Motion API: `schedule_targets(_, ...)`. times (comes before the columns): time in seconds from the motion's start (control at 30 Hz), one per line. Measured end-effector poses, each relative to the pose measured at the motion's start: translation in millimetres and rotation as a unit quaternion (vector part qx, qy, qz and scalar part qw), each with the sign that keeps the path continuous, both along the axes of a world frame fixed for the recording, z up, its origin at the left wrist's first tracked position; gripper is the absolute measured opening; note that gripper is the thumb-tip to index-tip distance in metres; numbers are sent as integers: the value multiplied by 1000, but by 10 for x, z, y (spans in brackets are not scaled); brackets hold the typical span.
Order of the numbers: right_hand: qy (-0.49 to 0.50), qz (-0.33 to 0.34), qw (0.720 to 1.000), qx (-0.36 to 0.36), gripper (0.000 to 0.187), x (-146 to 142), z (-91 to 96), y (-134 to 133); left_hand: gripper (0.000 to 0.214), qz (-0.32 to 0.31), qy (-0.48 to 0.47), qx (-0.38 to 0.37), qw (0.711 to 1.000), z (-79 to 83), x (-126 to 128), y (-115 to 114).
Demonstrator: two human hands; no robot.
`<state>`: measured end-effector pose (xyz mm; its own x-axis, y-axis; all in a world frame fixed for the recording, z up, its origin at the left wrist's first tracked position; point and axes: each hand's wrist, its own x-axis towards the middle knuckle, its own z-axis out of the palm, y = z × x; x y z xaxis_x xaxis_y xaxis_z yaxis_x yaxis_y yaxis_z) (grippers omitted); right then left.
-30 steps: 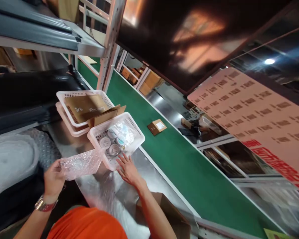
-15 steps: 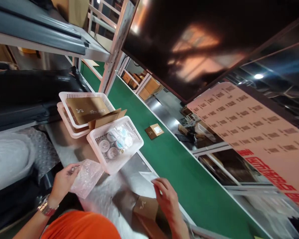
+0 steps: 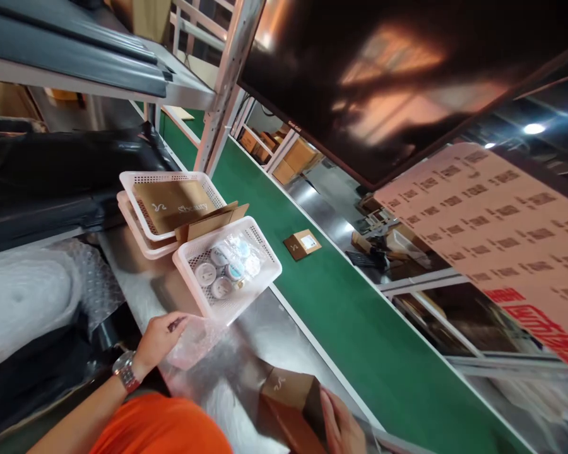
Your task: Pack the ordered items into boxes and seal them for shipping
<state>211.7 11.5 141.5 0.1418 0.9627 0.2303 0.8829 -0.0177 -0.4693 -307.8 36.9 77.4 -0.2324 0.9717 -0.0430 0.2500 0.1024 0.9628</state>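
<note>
My left hand [image 3: 158, 343] pinches a sheet of clear bubble wrap [image 3: 196, 343] over the metal worktop. My right hand [image 3: 343, 424] is at the bottom edge of the view, its fingers against the right side of a brown cardboard box [image 3: 291, 391] with a white logo. Part of that hand is cut off, and the inside of the box is dark. Just beyond the bubble wrap stands a white plastic basket [image 3: 208, 302], holding several round jars [image 3: 221, 287] and a clear plastic bag.
Stacked baskets [image 3: 139, 243] hold flat cardboard at the left. A small labelled carton [image 3: 301, 244] sits on the green conveyor belt [image 3: 360, 340]. A bubble wrap roll [image 3: 26, 296] lies left. A dark screen [image 3: 383, 82] and a sheet of printed codes [image 3: 492, 214] hang at upper right.
My right hand has moved down from above the worktop to the box. The white paper slip it held is out of sight. My left hand moved right with the bubble wrap.
</note>
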Motion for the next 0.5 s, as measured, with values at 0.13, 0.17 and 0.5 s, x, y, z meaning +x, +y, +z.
schedule_targets(0.13, 83, 130, 985, -74, 50, -1041, 1, 1007, 44, 35, -5, -14, 999, -83, -97, -113)
schedule_targets(0.17, 87, 194, 973, -90, 46, -1379, -72, 1274, 45, 46, -8, -16, 999, -106, -111, -141)
schedule_targets(0.5, -84, 333, 911, -227, 58, -3048, -635, 2638, 63, 114, 3, 14, 993, -345, -268, -446)
